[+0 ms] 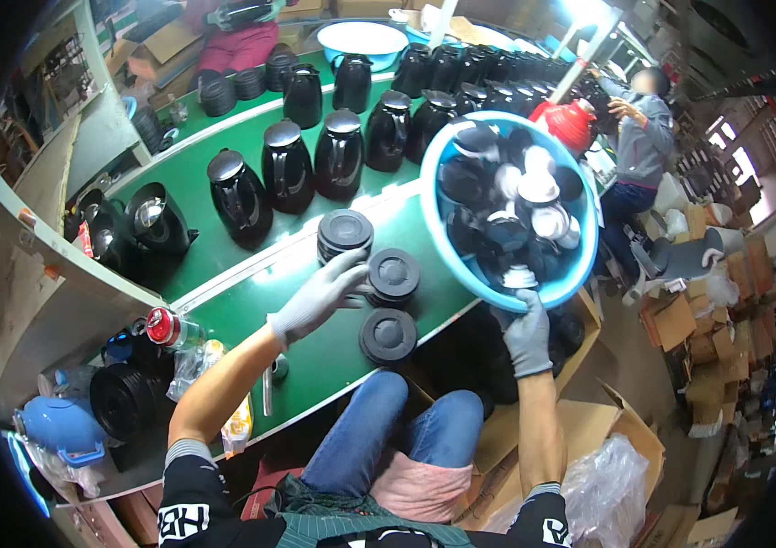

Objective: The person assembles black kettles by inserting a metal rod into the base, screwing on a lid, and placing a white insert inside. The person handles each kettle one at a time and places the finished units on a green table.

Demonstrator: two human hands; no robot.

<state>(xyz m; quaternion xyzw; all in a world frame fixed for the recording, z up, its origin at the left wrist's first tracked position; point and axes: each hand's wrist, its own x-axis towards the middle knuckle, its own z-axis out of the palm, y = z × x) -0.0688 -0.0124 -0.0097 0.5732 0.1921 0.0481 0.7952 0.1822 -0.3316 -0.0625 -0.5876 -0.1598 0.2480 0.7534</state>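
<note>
My left hand (319, 300), in a grey glove, reaches over the green bench with its fingers stretched and apart. Its fingertips are beside the stacks of round black bases, at the rear stack (345, 230) and the middle stack (393, 274); whether they touch is unclear. A third stack (388, 336) stands nearer to me. My right hand (528, 342), also gloved, is closed on the near rim of a light blue basin (434, 215). Black and white lids (539, 187) fill the basin, and a small white part (519, 277) lies just inside by my fingers.
Rows of black jugs (288, 166) stand behind the stacks. At left are a red-capped bottle (169, 327) and a blue container (61, 427). A cardboard box (589, 416) with clear plastic is at my right. A co-worker (639, 128) stands beyond the basin.
</note>
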